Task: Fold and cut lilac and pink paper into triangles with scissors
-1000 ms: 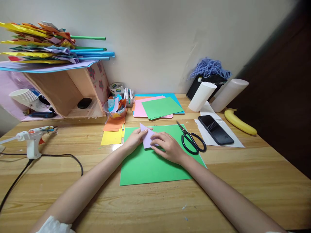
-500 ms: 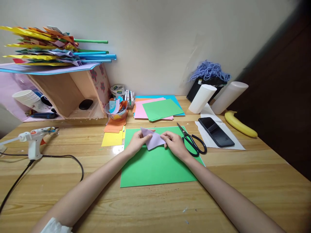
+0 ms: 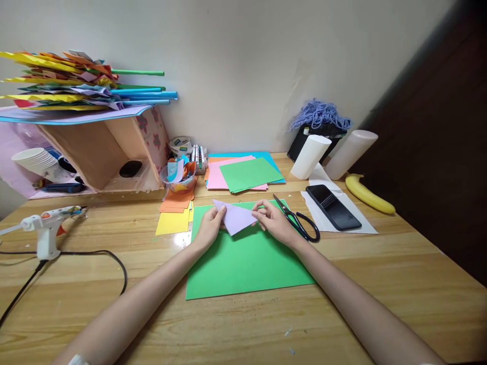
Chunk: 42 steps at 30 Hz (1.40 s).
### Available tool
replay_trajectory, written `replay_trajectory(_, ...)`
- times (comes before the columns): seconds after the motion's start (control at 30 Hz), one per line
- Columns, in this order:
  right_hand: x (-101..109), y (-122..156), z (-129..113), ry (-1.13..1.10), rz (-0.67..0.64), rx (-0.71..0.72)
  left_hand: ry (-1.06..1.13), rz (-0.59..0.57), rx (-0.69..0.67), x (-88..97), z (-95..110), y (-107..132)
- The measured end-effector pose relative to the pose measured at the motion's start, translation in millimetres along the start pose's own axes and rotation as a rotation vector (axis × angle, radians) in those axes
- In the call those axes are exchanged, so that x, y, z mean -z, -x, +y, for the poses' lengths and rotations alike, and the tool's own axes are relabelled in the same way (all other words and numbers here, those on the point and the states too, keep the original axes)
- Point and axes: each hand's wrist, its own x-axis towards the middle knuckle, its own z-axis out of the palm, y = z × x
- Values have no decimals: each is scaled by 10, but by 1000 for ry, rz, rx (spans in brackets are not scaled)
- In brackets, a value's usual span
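Note:
A piece of lilac paper point(image 3: 236, 219), shaped like a triangle with one corner pointing down, is held between my two hands. My left hand point(image 3: 210, 223) pinches its left side, thumb on top. At its right corner, the thumb and fingers of my right hand point(image 3: 271, 219) are closed on the paper. Both hands are over a large green sheet point(image 3: 243, 268) lying on the table. Black-handled scissors point(image 3: 300, 220) lie beside my right hand, their blades pointing up and left.
Left stands a white glue gun point(image 3: 47, 235) with a looping cable. Behind are a tub of paper scraps point(image 3: 178, 177), stacked coloured paper point(image 3: 249, 174) and a pink box point(image 3: 152, 147). A phone point(image 3: 333, 207), a banana point(image 3: 369, 194) and a white roll point(image 3: 311, 157) are on the right.
The lilac paper has gone from curved and bent to a flatter triangle facing me. My left hand has shifted slightly left, and the whole view has moved a little.

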Motion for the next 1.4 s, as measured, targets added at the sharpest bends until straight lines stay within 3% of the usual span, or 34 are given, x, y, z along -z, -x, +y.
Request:
replay_trajectory(0.1, 244, -105, 89, 47, 407, -52, 67, -81, 35, -22, 33, 15)
replay_trajectory(0.2, 538, -189, 222, 97, 625, -76, 64, -104, 39, -42, 75, 44)
replay_trajectory(0.37, 809, -195, 379, 300, 772, -124, 69, -111, 48, -40, 93, 57)
replay_trajectory(0.53, 729, -136, 361, 618, 820, -91, 69, -142, 46, -29, 71, 44)
replay_trajectory(0.67, 602, -133, 293, 1028, 747, 98, 80, -148, 43, -33, 67, 44)
replay_trajectory(0.83, 346, -304, 120, 1047, 444, 351, 71, -158, 42, -36, 38, 20)
replay_trajectory(0.97, 94, -588, -3, 1105, 249, 291, 64, -166, 27, -32, 7, 9)
replay_trajectory(1.17, -147, -912, -18, 1149, 223, 209, 86, -190, 8, -34, 17, 37)
replay_trajectory(1.4, -153, -1009, -18, 1131, 257, 142, 94, -192, 22, -51, 25, 41)
